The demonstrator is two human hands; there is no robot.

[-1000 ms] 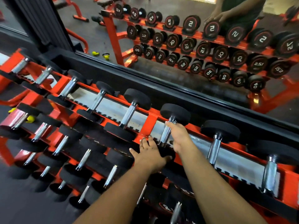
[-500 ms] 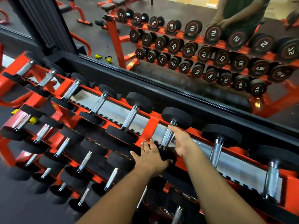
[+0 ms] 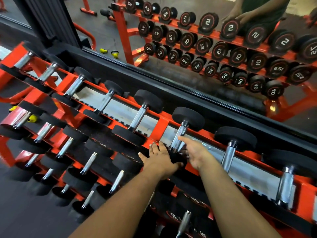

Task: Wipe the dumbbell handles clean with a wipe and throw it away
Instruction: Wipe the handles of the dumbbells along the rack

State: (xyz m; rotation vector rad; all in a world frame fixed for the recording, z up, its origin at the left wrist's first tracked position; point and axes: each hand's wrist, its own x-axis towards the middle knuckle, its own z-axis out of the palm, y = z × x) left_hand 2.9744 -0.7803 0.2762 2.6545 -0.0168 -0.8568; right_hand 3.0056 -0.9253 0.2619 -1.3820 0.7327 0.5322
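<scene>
- Now we look down from the head camera at a red rack (image 3: 161,125) full of dumbbells, and we use the dumbbell (image 3: 181,134) in the middle of the top row as our landmark.
- Its shiny handle (image 3: 178,139) runs up from its near black end toward its far black end.
- Our left hand (image 3: 158,158) lies flat on the near black end of that dumbbell, with fingers straight and holding nothing.
- Our right hand (image 3: 194,152) is just right of the handle, with the palm turned toward it, loose fingers near the bottom and the thumb tip reaching the shiny metal; it grips nothing.
- We cannot see a wipe in either hand.
- More dumbbells sit left and right of our landmark, and lower rows sit below it.
- Behind our landmark stands a mirror (image 3: 188,54), which shows the numbered ends of the dumbbells.
- Far left of it, a yellow thing (image 3: 32,118) peeks out.
</scene>
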